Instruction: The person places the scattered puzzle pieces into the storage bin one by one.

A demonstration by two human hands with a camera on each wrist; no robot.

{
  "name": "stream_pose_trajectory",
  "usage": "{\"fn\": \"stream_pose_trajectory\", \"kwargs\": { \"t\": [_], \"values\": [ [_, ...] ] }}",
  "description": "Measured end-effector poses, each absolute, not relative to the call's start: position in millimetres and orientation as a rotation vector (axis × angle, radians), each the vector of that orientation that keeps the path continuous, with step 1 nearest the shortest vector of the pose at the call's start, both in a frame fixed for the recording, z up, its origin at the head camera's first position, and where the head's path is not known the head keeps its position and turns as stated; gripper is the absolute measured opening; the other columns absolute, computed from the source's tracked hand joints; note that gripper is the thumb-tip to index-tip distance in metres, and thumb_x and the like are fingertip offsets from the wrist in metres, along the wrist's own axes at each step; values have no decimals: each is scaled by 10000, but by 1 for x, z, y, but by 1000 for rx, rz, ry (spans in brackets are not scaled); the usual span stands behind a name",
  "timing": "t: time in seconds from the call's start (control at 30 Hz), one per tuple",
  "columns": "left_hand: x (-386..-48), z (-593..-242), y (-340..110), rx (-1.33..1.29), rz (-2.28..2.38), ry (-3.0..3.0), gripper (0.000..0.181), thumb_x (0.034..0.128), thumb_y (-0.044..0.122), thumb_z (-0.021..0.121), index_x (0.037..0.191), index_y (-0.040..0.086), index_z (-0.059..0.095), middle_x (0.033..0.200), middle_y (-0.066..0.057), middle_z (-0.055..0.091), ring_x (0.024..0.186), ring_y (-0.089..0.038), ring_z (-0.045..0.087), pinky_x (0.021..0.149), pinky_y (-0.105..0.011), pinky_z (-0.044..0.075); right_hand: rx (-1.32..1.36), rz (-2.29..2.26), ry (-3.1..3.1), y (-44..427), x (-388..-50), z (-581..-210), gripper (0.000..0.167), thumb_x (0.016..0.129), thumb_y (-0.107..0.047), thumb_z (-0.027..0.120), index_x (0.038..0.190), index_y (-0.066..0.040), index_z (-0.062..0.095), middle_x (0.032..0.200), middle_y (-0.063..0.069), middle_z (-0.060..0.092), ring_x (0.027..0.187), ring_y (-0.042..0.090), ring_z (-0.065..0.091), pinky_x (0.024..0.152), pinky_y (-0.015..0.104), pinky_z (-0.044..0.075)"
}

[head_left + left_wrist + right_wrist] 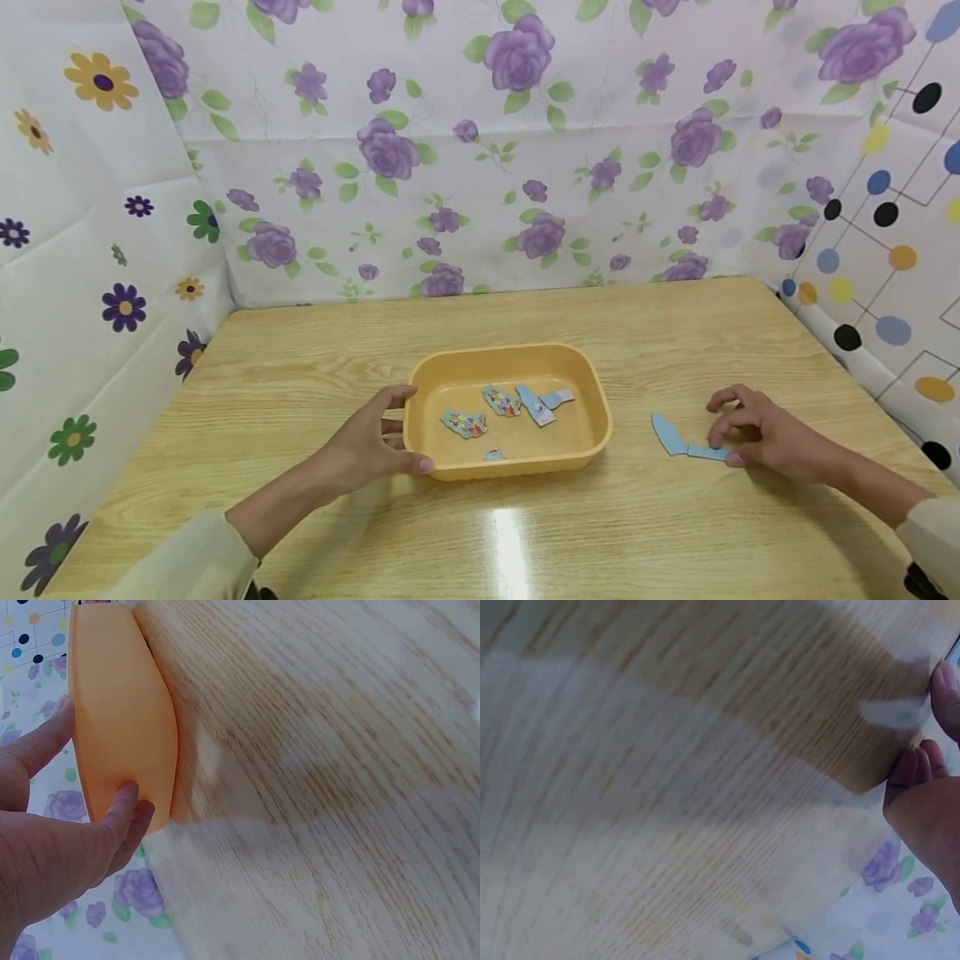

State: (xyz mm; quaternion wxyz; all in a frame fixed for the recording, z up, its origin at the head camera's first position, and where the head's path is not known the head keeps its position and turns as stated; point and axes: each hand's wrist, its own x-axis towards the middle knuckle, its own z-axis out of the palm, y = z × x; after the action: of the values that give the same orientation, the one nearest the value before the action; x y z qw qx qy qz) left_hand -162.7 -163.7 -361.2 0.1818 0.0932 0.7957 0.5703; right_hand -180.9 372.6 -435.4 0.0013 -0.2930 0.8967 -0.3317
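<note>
An orange plastic tray (510,469) stands on the table with several small cut-out cardboard pieces inside, some light blue, two patterned in many colours. At the tray's left end my left hand (367,442) holds it, thumb and fingers spread against the rim and outer wall (124,712). To the right of the tray, two light blue pieces lie end to end on the tabletop: a pointed one (667,434) and a narrow strip (703,452). With thumb and fingertips, my right hand (772,437) pinches the strip's right end. The right wrist view hides the strip.
The wooden table (322,358) carries the tray and the loose pieces. Floral sheeting (465,192) hangs behind it, with patterned sheets along the left (105,250) and right (885,250) sides.
</note>
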Motion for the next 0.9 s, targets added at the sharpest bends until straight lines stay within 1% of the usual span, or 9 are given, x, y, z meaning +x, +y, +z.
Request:
{"fn": "stream_pose_trajectory", "kwargs": {
  "t": [0.13, 0.23, 0.33, 0.4, 0.5, 0.67, 0.8, 0.9],
  "values": [
    [-163, -361, -164, 266, 1611, 2247, 1021, 687, 66, 863, 1484, 25, 227, 1450, -211, 279, 1166, -407, 542, 842, -339, 575, -1022, -931, 2956, 366, -179, -437, 419, 683, 80, 779, 835, -286, 641, 1163, 72, 461, 1086, 60, 320, 756, 150, 382],
    [-163, -361, -164, 270, 1613, 2247, 1022, 687, 68, 864, 1484, 22, 226, 1450, -214, 278, 1168, -408, 540, 842, -339, 575, -1139, -807, 3074, 361, -177, -439, 452, 646, 116, 782, 814, -264, 604, 1117, 62, 487, 1035, 82, 339, 746, 156, 362],
    [-163, -362, -164, 272, 1613, 2246, 1024, 687, 70, 864, 1484, 20, 225, 1449, -215, 279, 1168, -406, 537, 844, -338, 575, -1224, -662, 3162, 355, -176, -439, 448, 632, 114, 790, 803, -233, 565, 1090, 45, 501, 979, 74, 339, 755, 163, 333],
    [-163, -362, -164, 274, 1612, 2247, 1024, 686, 72, 865, 1484, 19, 225, 1448, -215, 280, 1169, -405, 536, 846, -337, 574, -1234, -605, 3185, 352, -174, -438, 444, 637, 115, 791, 804, -223, 556, 1097, 33, 503, 962, 66, 333, 754, 150, 339],
    [-163, -362, -164, 274, 1611, 2250, 1023, 686, 74, 866, 1484, 18, 227, 1448, -213, 280, 1168, -404, 538, 846, -337, 574, -1219, -552, 3205, 350, -171, -437, 431, 649, 127, 791, 816, -203, 570, 1109, 30, 504, 963, 63, 341, 763, 109, 362],
    [-163, -361, -164, 274, 1612, 2251, 1019, 687, 71, 865, 1483, 17, 229, 1450, -215, 279, 1167, -406, 539, 845, -338, 574, -1206, -480, 3233, 349, -169, -438, 398, 671, 135, 782, 849, -166, 591, 1142, 48, 507, 976, 83, 364, 780, 58, 361],
    [-163, -361, -163, 273, 1611, 2253, 1019, 687, 66, 864, 1482, 16, 229, 1446, -223, 283, 1162, -407, 540, 845, -339, 574, -1223, -443, 3241, 348, -168, -438, 376, 681, 128, 772, 874, -143, 596, 1160, 57, 503, 979, 101, 377, 783, 78, 370],
    [-162, -360, -163, 269, 1609, 2255, 1017, 687, 64, 863, 1482, 19, 230, 1443, -224, 287, 1161, -405, 541, 844, -337, 574, -1232, -442, 3247, 349, -168, -436, 385, 688, 138, 766, 878, -148, 591, 1172, 78, 498, 991, 137, 394, 792, 89, 372]
  ]
}}
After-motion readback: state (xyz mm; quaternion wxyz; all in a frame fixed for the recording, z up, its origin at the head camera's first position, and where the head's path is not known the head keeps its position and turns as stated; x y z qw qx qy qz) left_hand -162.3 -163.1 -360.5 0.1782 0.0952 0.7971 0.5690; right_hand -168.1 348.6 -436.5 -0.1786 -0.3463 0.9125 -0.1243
